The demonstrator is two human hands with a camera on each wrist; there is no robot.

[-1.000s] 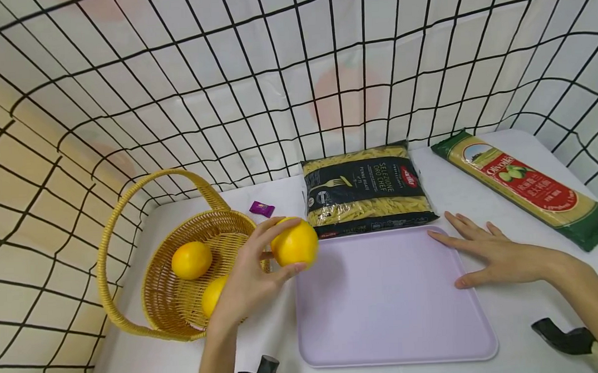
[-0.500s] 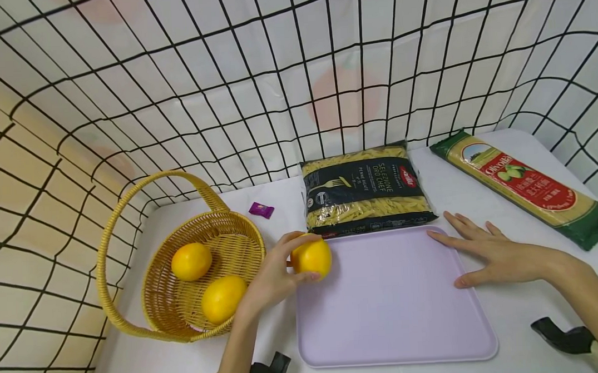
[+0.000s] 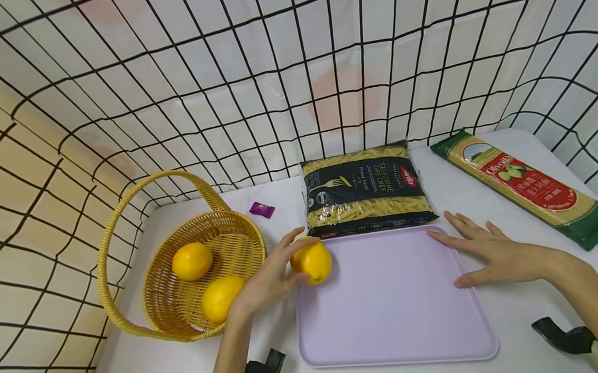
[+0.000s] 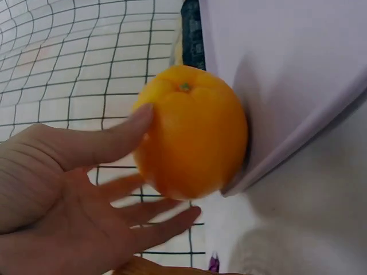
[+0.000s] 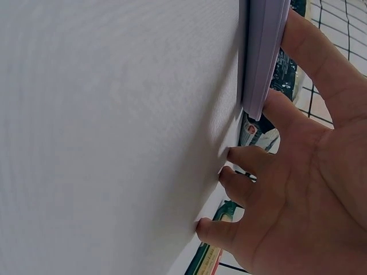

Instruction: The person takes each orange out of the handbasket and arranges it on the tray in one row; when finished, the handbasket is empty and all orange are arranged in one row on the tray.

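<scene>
An orange (image 3: 312, 261) sits on the far left corner of the lilac tray (image 3: 394, 299). My left hand (image 3: 273, 274) is at its left side, fingers spread and loosened, with the thumb and one finger still close to the fruit. In the left wrist view the thumb overlaps the orange (image 4: 192, 134), and several straight fingers point past beneath it; whether the thumb touches is hard to tell. My right hand (image 3: 497, 256) lies spread at the tray's right edge. In the right wrist view two of its digits touch the tray rim (image 5: 264, 63), while other fingertips rest on the white cloth.
A wicker basket (image 3: 153, 298) with a tall handle stands on the left, holding two more oranges (image 3: 192, 261). Behind the tray lie a bag of penne (image 3: 366, 189) and a small purple wrapped candy (image 3: 262, 210). A spaghetti pack (image 3: 524, 182) is at the right. Black wire mesh (image 3: 274, 71) encloses the back and sides.
My left hand has carried the orange rightward and down onto the tray corner, then its fingers have loosened and the orange has tipped slightly. The right hand has stayed still.
</scene>
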